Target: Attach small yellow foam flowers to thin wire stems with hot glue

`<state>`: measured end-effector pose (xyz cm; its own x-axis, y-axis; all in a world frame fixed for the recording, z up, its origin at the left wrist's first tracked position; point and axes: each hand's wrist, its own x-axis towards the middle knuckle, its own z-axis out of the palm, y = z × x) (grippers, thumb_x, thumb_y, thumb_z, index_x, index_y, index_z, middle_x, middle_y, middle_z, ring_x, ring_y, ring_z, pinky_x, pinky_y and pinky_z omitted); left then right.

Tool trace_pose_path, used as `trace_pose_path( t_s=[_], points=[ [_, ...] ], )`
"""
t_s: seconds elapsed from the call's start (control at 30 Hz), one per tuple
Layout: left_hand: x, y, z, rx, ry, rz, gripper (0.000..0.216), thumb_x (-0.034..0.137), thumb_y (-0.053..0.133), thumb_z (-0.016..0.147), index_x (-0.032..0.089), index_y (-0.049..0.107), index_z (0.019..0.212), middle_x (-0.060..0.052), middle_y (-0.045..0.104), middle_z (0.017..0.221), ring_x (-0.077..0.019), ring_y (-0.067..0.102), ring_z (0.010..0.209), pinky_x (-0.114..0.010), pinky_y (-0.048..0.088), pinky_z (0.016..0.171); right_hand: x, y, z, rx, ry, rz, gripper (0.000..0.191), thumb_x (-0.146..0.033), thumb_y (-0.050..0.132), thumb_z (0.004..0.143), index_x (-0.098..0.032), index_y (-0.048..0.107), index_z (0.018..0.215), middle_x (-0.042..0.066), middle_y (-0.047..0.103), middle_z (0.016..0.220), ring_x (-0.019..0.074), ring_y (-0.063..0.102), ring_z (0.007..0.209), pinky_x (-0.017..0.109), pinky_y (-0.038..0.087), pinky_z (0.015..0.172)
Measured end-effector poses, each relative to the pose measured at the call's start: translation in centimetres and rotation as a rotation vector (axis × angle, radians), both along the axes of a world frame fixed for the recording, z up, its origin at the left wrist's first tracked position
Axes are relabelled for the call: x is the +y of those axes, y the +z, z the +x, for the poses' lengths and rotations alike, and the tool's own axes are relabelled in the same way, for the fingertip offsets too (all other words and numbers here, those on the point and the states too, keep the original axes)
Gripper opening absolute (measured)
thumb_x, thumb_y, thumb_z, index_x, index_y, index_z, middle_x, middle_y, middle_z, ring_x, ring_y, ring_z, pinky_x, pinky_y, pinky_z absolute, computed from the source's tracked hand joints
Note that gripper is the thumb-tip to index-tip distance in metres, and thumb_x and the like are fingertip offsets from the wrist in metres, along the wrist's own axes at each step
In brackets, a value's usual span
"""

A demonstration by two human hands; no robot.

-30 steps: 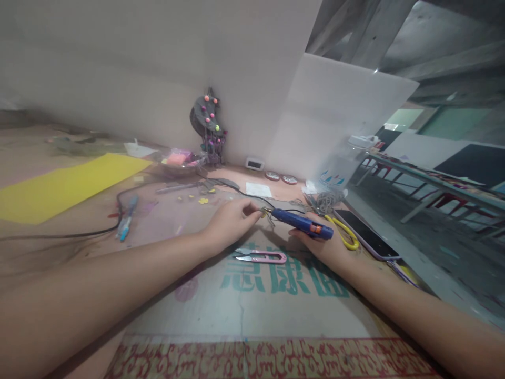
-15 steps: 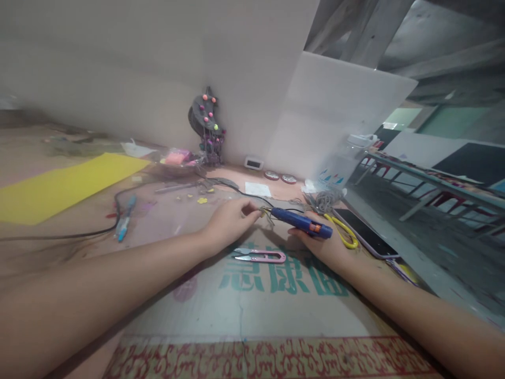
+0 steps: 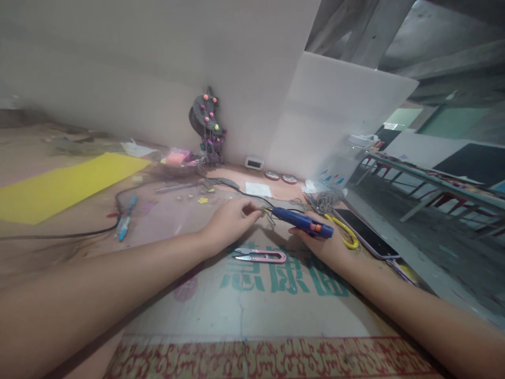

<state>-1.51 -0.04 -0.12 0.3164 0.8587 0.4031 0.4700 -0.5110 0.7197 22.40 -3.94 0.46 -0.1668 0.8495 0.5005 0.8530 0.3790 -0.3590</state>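
Observation:
My right hand [image 3: 315, 229] is wrapped round a blue glue gun [image 3: 302, 221], whose tip points left. An orange part shows through the slot in its body. The fingers of my left hand [image 3: 232, 218] pinch a small yellowish piece [image 3: 263, 211] right at the glue gun's tip. A thin strand hangs from that piece; its exact kind is too small to make out. Below the hands, pink thread snips [image 3: 262, 256] lie on the printed cardboard [image 3: 221, 316], blades to the left.
Behind stands a grey moon-shaped ornament [image 3: 205, 116] with coloured balls. Yellow sheet [image 3: 67, 184], blue pen [image 3: 126, 221] and black cord [image 3: 90, 233] lie at left. At right are yellow-handled scissors [image 3: 345, 234], a phone [image 3: 366, 231] and a grey yarn bundle [image 3: 327, 200].
Almost nothing differs. Both hands keep their places, with the glue gun's tip still at the small piece; the view has shifted very slightly.

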Motion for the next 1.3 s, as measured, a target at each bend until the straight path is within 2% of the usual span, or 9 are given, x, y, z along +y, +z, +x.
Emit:
trace_pose_path(
  t_s=[0.7, 1.3],
  points=[
    [0.15, -0.08, -0.03, -0.026, 0.015, -0.005, 0.016, 0.032, 0.055, 0.085, 0.019, 0.063, 0.08, -0.003, 0.07, 0.086, -0.0195, 0.062, 0.082, -0.031, 0.044, 0.073, 0.31, -0.47, 0.39, 0.004, 0.01, 0.003, 0.027, -0.047, 0.066, 0.077, -0.022, 0.058, 0.071, -0.002, 0.056, 0.058, 0.0148, 0.052, 0.054, 0.027, 0.038, 0.051],
    [0.31, -0.26, 0.01, -0.024, 0.015, 0.004, 0.018, 0.033, 0.054, 0.084, 0.019, 0.064, 0.079, -0.002, 0.07, 0.085, -0.019, 0.063, 0.08, -0.029, 0.044, 0.071, 0.44, -0.62, 0.61, 0.011, 0.039, -0.011, 0.027, -0.047, 0.065, 0.078, -0.022, 0.059, 0.072, -0.002, 0.056, 0.06, 0.0148, 0.052, 0.055, 0.027, 0.039, 0.052]
  ],
)
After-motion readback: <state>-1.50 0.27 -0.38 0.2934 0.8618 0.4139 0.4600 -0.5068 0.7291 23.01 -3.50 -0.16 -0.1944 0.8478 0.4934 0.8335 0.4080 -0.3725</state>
